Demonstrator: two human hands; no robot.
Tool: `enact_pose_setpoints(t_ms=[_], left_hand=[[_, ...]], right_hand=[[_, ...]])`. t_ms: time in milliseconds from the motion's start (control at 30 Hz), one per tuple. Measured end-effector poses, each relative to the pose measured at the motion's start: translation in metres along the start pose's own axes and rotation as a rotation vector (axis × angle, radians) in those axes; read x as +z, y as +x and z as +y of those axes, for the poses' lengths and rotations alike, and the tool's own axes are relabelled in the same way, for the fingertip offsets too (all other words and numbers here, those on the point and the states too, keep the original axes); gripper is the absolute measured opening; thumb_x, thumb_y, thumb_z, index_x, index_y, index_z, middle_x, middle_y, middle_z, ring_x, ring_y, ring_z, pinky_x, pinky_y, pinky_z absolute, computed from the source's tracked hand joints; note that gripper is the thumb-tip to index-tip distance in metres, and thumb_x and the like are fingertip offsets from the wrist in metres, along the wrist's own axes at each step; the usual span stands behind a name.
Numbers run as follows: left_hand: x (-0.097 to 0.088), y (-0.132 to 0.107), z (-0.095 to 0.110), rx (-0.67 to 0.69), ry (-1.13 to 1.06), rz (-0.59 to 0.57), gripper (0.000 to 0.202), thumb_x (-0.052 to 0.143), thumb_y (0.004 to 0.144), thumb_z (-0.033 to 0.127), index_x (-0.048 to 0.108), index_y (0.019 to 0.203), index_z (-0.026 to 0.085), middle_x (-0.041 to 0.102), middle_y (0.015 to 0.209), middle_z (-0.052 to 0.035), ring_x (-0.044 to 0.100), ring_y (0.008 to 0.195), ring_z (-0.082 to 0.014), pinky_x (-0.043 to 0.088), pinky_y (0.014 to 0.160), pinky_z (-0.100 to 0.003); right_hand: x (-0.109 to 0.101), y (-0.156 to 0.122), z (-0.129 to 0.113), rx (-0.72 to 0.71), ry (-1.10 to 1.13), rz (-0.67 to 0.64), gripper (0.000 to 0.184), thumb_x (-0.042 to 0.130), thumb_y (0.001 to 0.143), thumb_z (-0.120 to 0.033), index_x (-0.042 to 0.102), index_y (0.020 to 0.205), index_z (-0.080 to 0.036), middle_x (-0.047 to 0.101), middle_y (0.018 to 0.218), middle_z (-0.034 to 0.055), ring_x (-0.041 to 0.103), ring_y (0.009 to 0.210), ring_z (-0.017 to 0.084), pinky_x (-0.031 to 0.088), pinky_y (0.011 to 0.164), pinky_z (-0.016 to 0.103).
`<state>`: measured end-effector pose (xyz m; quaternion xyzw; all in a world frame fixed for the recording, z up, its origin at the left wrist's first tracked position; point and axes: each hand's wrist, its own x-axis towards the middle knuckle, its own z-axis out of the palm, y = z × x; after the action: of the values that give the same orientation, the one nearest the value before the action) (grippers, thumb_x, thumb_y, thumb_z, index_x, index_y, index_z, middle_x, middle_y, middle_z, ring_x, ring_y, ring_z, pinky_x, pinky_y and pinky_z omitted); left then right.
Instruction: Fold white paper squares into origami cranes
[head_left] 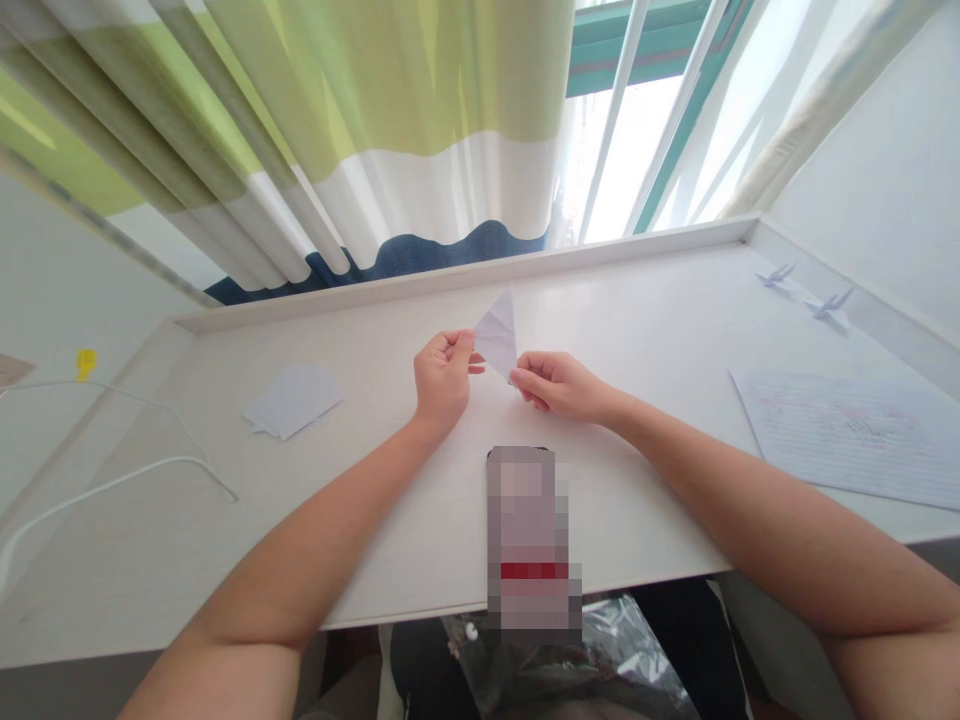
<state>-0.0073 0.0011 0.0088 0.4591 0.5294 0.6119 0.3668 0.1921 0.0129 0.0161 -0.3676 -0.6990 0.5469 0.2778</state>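
A white sheet of paper (498, 332), folded into a triangle, is held up above the white desk between both hands. My left hand (444, 375) is closed, its thumb and fingers pinching the left side of the folded paper. At the lower right corner, my right hand (556, 386) pinches the same paper between thumb and fingers. Just below the hands lies a phone-shaped object (525, 530), blurred by pixels, reaching the desk's front edge. To the left, a small stack of white paper squares (292, 400) rests on the desk.
Two folded paper cranes (777, 276) stand at the far right by the raised rim. Written sheets (847, 430) lie at right. A white cable (112, 490) crosses the left side. A clear plastic bag (600, 660) is on the lap. Curtains (360, 130) hang behind the desk (405, 530).
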Motion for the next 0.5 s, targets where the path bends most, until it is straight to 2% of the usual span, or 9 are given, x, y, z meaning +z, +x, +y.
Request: enact_pose_setpoints(t_ms=[133, 300, 433, 500], left_hand=[[-0.001, 0.001, -0.001, -0.019, -0.008, 0.007, 0.047, 0.078, 0.088, 0.065, 0.066, 0.089, 0.019, 0.072, 0.080, -0.0023, 0.079, 0.077, -0.0187, 0.065, 0.061, -0.026], [0.001, 0.002, -0.002, -0.024, -0.018, -0.023, 0.048, 0.076, 0.089, 0.067, 0.064, 0.095, 0.021, 0.076, 0.087, -0.0044, 0.080, 0.081, -0.0205, 0.063, 0.059, -0.026], [-0.001, 0.006, 0.001, -0.044, -0.039, -0.085, 0.050, 0.076, 0.089, 0.066, 0.064, 0.112, 0.024, 0.080, 0.104, -0.0073, 0.080, 0.083, -0.0202, 0.062, 0.057, -0.025], [-0.004, 0.009, 0.004, -0.085, -0.061, -0.118, 0.052, 0.071, 0.091, 0.071, 0.065, 0.109, 0.023, 0.081, 0.104, -0.0095, 0.079, 0.080, -0.0197, 0.061, 0.057, -0.026]], right_hand=[[0.003, 0.000, 0.000, 0.010, -0.023, 0.045, 0.044, 0.071, 0.093, -0.061, 0.058, 0.075, -0.023, 0.063, 0.064, -0.0021, 0.048, 0.050, 0.010, 0.035, 0.049, 0.027], [0.002, 0.001, 0.005, -0.039, -0.092, 0.119, 0.043, 0.066, 0.096, -0.061, 0.064, 0.077, -0.022, 0.066, 0.063, -0.0010, 0.052, 0.048, 0.012, 0.038, 0.051, 0.028], [-0.006, 0.002, 0.009, -0.149, -0.388, 0.300, 0.035, 0.060, 0.101, -0.052, 0.074, 0.085, -0.024, 0.068, 0.062, -0.0010, 0.056, 0.053, 0.014, 0.041, 0.059, 0.030], [-0.013, 0.002, 0.010, -0.210, -0.565, 0.426, 0.032, 0.057, 0.103, -0.047, 0.081, 0.096, -0.026, 0.073, 0.067, 0.0008, 0.060, 0.059, 0.016, 0.041, 0.063, 0.031]])
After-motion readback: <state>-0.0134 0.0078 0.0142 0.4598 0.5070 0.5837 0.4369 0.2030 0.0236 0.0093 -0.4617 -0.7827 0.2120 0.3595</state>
